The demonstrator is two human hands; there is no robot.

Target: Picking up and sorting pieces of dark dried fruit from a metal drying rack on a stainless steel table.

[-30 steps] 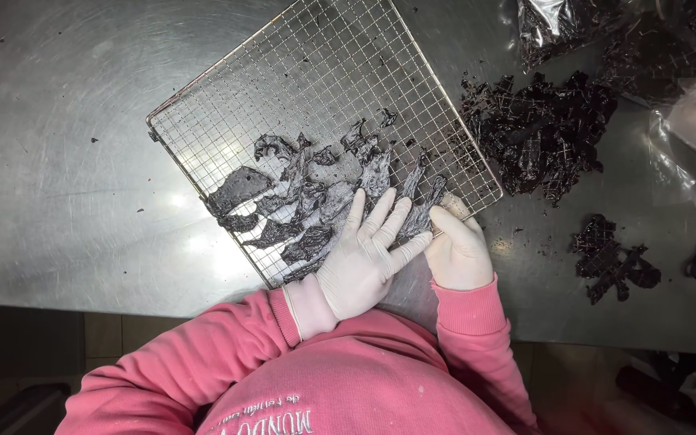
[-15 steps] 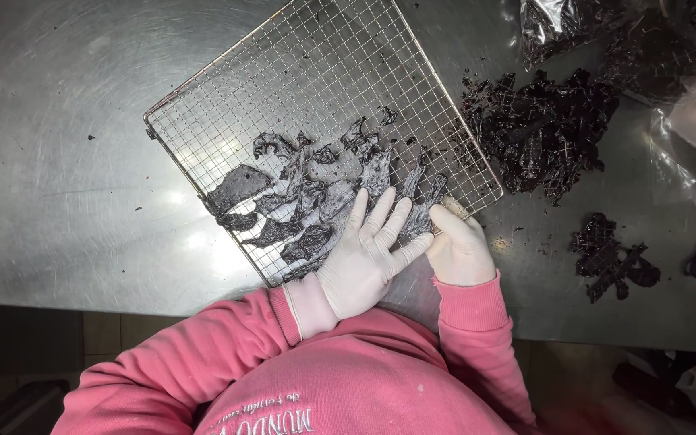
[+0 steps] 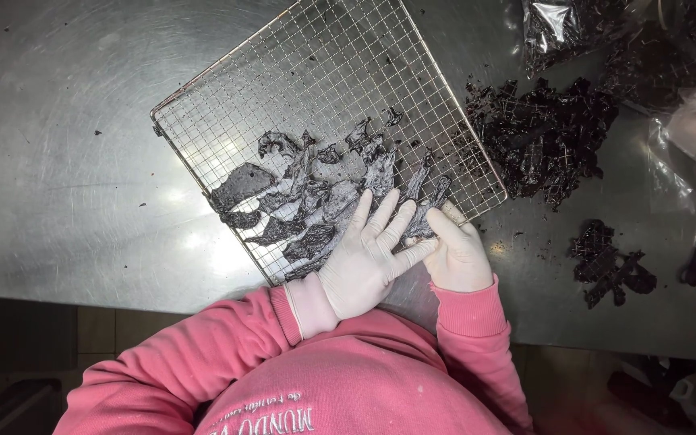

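flat now, left hand (image 3: 364, 262) splayed on dark strips (image 3: 308, 201), right hand (image 3: 457, 258) grip curled at wire rack (image 3: 283, 89) edge

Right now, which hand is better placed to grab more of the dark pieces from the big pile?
Probably the right hand: it sits at the wire rack's near corner, closest to the big pile. The left hand lies flat, pressing dark strips on the rack.
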